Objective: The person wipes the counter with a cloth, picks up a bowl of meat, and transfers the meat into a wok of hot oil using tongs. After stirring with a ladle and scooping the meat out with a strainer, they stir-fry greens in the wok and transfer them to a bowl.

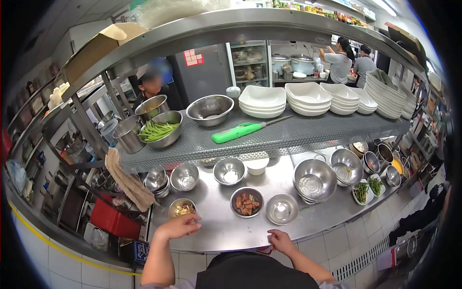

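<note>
My left hand (180, 227) is over the front of the steel counter, just in front of a small metal bowl (182, 208) of pale sliced pieces. Its fingers are apart and nothing shows in them. At the counter's front edge, my right hand (281, 241) has its fingers curled in; what they hold, if anything, is hidden. A bit of red shows just below those fingers, too small to name. Between the hands sits a metal bowl of brown meat chunks (247, 204). Right of it stands a shiny metal bowl (282, 209), with no food visible in it.
Above the counter runs a shelf (192, 144) holding a green lighter (240, 131), a bowl of green beans (161, 130) and stacked white bowls (262, 101). Larger metal bowls (315, 179) line the counter behind. A towel (126, 180) hangs at left. Other people (339, 62) stand beyond.
</note>
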A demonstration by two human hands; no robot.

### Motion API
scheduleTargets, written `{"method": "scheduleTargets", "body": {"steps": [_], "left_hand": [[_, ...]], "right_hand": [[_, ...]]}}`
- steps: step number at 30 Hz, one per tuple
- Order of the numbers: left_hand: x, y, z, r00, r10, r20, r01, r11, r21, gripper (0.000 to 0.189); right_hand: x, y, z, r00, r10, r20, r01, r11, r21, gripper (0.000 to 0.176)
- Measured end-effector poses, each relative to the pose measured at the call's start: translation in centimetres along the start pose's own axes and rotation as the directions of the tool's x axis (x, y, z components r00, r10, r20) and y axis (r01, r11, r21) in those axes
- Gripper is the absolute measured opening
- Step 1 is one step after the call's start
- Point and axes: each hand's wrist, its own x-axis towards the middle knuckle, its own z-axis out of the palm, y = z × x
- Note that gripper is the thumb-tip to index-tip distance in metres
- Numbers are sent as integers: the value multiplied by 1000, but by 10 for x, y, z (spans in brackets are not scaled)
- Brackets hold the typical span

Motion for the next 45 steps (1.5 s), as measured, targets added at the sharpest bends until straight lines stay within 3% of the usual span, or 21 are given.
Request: {"method": "scheduleTargets", "body": {"steps": [4,10,17,19,20,21,23,24,26,27,29,30,32,33,34,36,37,39,40,43,45], "left_hand": [[13,-1,2,999,-35,30,33,997,75,45],[25,16,-3,996,60,66,-76,959,274,47],[12,17,-33,995,99,-10,-93,960,265,43],[-1,14,-53,923,320,-216,-199,874,444,38],[-10,16,-63,894,310,-325,-186,914,360,31],[-15,13,-73,867,235,-439,-205,972,115,26],[-26,10,-91,590,230,-774,-378,926,-13,17],[-27,2,-104,389,247,-888,-512,859,14,17],[-32,-18,-128,19,262,-965,-513,831,216,23],[-35,-26,-136,10,254,-967,-513,831,213,23],[-40,-40,-152,-223,217,-950,-492,817,302,33],[-43,-45,-157,-224,213,-951,-494,816,299,33],[-51,-49,-160,39,205,-978,-643,754,133,45],[-56,-49,-165,109,194,-975,-652,754,77,62],[-57,-51,-178,107,198,-974,-661,747,79,62],[-56,-59,-199,133,208,-969,-324,933,155,81],[-53,-64,-205,131,205,-970,-333,931,151,81],[-42,-71,-212,120,413,-903,-30,910,413,92],[-40,-75,-213,232,337,-912,-124,941,316,91],[-36,-97,-224,245,327,-913,-192,939,285,73],[-32,-112,-227,33,462,-886,-103,884,456,48]], "right_hand": [[1,2,1,1000,10,-10,-10,1000,13,31],[3,10,6,996,-46,-72,46,999,-9,29],[6,17,8,986,-27,-166,37,998,58,25],[6,14,10,982,-13,-189,28,997,73,23],[6,11,10,984,-14,-178,26,998,64,23],[5,9,10,981,8,-194,6,998,69,23],[9,13,10,978,8,-210,3,999,51,24],[10,14,10,980,5,-200,3,999,40,24],[12,16,9,969,49,-240,-30,996,84,25],[15,21,8,969,42,-244,-25,997,73,24],[14,16,8,963,59,-262,-38,996,84,23],[13,14,10,954,83,-287,-55,993,105,22],[14,13,14,942,86,-324,-59,994,93,21],[14,12,17,915,122,-385,-85,990,112,21],[15,12,20,882,156,-445,-107,985,134,21],[15,18,29,861,152,-486,-97,986,138,21],[15,13,36,807,215,-549,-144,975,169,20],[19,-4,56,745,265,-612,-181,964,198,20],[16,-16,72,777,250,-577,-158,966,205,22],[19,-61,117,858,167,-486,-91,980,176,24],[24,-87,147,891,121,-438,-60,987,150,26]]}}
